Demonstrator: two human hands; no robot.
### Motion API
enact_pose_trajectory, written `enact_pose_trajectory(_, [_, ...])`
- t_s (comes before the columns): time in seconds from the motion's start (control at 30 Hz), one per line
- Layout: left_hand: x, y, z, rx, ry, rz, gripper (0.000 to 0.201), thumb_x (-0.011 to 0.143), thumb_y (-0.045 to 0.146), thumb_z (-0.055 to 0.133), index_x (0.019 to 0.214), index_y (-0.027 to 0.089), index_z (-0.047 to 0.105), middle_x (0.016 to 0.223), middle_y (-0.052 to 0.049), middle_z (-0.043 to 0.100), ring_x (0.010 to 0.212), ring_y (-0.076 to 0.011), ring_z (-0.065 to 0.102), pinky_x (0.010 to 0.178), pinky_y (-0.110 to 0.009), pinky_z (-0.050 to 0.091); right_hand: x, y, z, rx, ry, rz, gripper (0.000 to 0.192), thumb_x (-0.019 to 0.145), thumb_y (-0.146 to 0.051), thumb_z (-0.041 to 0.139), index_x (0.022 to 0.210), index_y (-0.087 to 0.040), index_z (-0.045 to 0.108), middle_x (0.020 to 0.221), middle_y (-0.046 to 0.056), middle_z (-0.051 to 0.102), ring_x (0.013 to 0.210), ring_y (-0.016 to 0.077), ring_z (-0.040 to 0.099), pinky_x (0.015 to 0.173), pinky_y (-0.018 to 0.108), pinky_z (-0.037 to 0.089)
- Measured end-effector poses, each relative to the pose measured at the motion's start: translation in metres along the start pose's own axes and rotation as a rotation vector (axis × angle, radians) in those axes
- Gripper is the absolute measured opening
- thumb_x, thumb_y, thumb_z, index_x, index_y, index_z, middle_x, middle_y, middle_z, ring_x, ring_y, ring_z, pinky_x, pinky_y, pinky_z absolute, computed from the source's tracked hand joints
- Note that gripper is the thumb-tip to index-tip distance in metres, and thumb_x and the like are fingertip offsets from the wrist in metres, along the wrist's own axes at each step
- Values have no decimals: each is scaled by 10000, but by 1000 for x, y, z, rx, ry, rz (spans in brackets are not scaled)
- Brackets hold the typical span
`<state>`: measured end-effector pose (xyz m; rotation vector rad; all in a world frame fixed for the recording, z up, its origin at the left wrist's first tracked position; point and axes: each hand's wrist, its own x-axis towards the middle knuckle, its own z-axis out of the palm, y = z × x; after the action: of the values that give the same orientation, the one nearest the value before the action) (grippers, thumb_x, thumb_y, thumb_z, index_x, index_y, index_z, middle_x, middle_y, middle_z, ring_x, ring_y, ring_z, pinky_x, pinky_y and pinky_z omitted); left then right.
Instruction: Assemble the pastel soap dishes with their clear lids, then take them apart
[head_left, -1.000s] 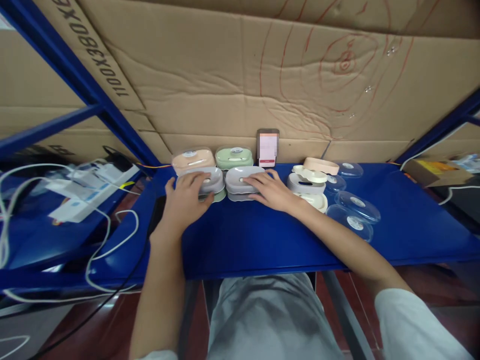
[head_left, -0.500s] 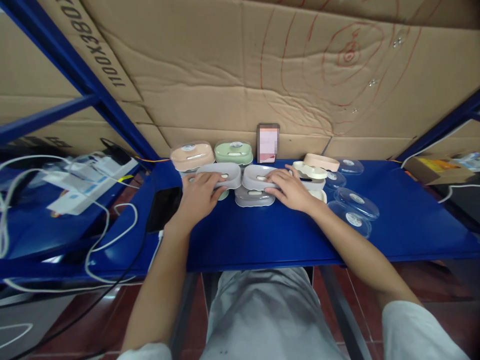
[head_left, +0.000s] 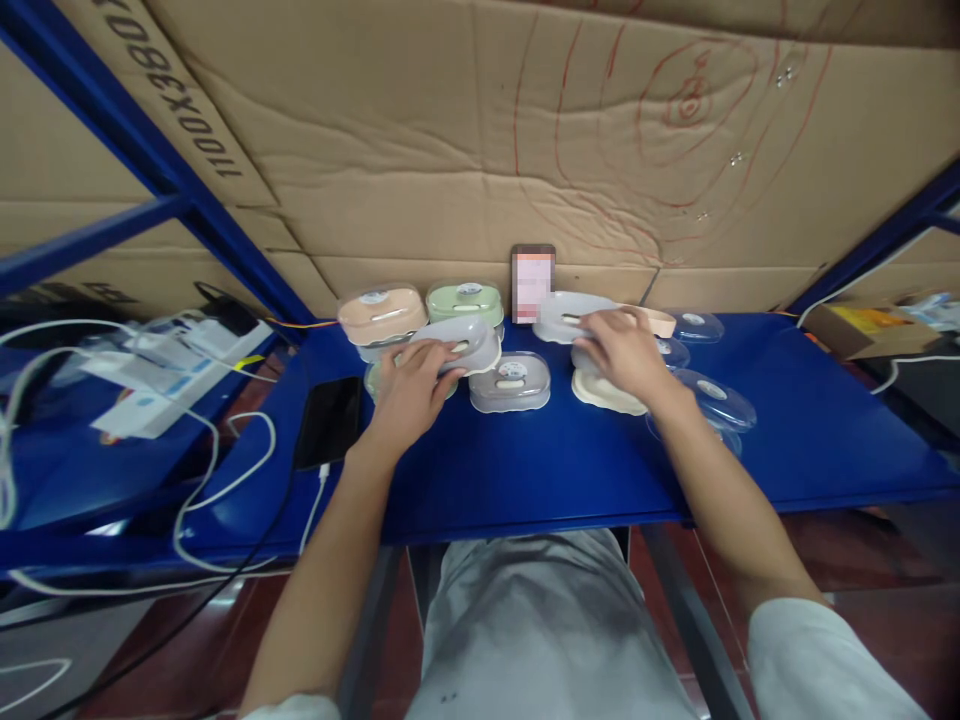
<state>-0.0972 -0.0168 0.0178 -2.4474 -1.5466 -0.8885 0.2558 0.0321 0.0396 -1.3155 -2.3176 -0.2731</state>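
Note:
My left hand [head_left: 409, 388] grips a grey oval soap-box tray [head_left: 459, 343], tilted and lifted just above a green box [head_left: 373, 380] on the blue shelf [head_left: 525, 460]. My right hand [head_left: 628, 352] holds a second grey tray [head_left: 564, 313] raised over the stack of cream and grey box parts [head_left: 600, 392] at the right. Between my hands a grey lidded box [head_left: 510, 381] sits on the shelf. Behind stand a peach lidded box [head_left: 373, 312] and a green lidded box [head_left: 465, 300].
Clear lids [head_left: 716, 391] lie right of the cream parts. A phone [head_left: 532, 283] leans against the cardboard wall [head_left: 480, 150]. Another dark phone [head_left: 328, 434] lies at the shelf's left with a white cable. A power strip [head_left: 176, 365] and cords fill the left shelf.
Both hands lifted the grey trays off the boxes. The right one has moved right and up toward the cream stack; the left tray is tilted and raised.

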Motion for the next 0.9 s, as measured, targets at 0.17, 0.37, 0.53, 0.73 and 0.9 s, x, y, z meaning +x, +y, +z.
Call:
enact_pose_trajectory(0.17, [11, 24, 11, -78, -15, 62, 240, 1110, 391, 479, 1192, 224, 629, 1387, -116, 738, 1329, -293, 643, 1173, -502, 346, -6, 65, -13, -131, -18, 275, 329, 1077, -406, 432, 1189, -193, 656, 1170, 199, 762, 1174, 395, 645, 1089, 580, 383])
enact_pose_trajectory(0.37, [75, 94, 45, -141, -132, 207, 182, 1101, 281, 535, 1254, 218, 613, 1310, -98, 773, 1289, -276, 669, 1177, -493, 339, -12, 91, -15, -160, 68, 434, 392, 1061, -432, 431, 1242, -161, 648, 1164, 233, 759, 1167, 411, 652, 1062, 580, 409])
enact_pose_trajectory(0.53, [144, 143, 85, -154, -155, 277, 188, 1112, 258, 511, 1268, 214, 605, 1230, -98, 782, 1175, -266, 704, 1116, -471, 391, -21, 107, -24, -121, 132, 768, 463, 1043, -477, 463, 1318, -148, 637, 1133, 239, 770, 1096, 408, 697, 1015, 577, 456])
enact_pose_trajectory(0.73, [188, 181, 124, -140, -173, 341, 236, 1118, 266, 490, 1312, 210, 612, 1117, -82, 803, 1104, -246, 730, 1167, -504, 386, -34, 135, -33, -45, 108, 944, 487, 1018, -527, 485, 1185, -152, 746, 1151, 257, 776, 1093, 415, 727, 916, 520, 540])
enact_pose_trajectory(0.9, [185, 189, 129, -112, -170, 353, 406, 1113, 171, 320, 1401, 185, 606, 1524, -124, 636, 1452, -269, 564, 1251, -557, 298, -34, 136, -28, 14, 138, 911, 618, 1065, -568, 358, 1302, -131, 724, 1213, 248, 773, 1170, 398, 716, 981, 517, 535])
